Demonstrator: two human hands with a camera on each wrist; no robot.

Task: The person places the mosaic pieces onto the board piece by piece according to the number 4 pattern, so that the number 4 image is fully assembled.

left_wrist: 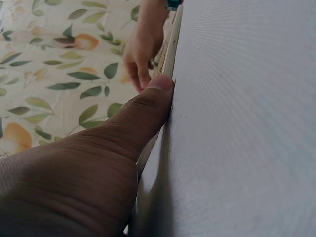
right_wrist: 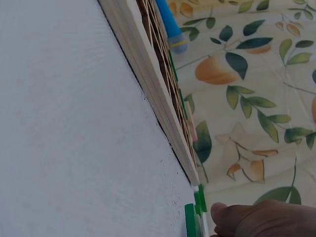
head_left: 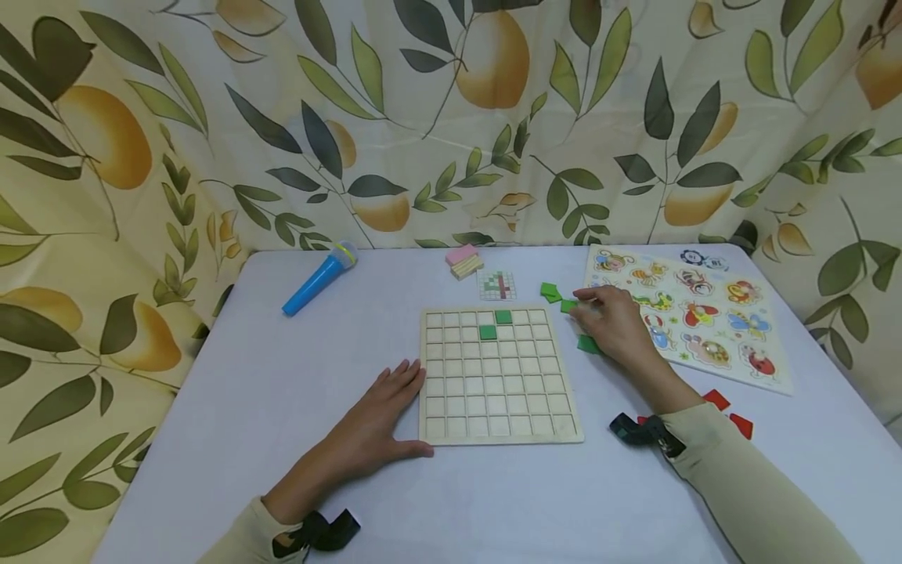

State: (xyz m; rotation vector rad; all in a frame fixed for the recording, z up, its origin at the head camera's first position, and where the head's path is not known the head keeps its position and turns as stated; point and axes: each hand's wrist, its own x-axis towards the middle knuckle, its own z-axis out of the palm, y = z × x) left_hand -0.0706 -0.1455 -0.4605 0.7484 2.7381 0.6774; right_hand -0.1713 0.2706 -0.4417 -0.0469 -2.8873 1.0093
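Observation:
In the head view, a square wooden grid board (head_left: 431, 376) lies on the table, with two green square tiles in its upper cells, one a green tile (head_left: 488, 333). My left hand (head_left: 373, 423) rests at the board's left edge, fingers extended, thumb at the lower corner. The left wrist view shows that thumb (left_wrist: 143, 106) against the board's side. Beyond the upper right corner, my right hand (head_left: 613, 325) bends its fingers down over loose green tiles. One green tile (head_left: 567, 306) shows right at its fingertips; I cannot tell whether they pinch it. Another green tile (head_left: 588, 345) lies beneath the hand.
A small pattern card (head_left: 497, 285) lies behind the board, near pink and wooden pieces (head_left: 463, 261). At the right is an insect picture board (head_left: 705, 313), with red tiles (head_left: 741, 425) near the right sleeve. A blue toy microphone (head_left: 317, 280) lies at the back left.

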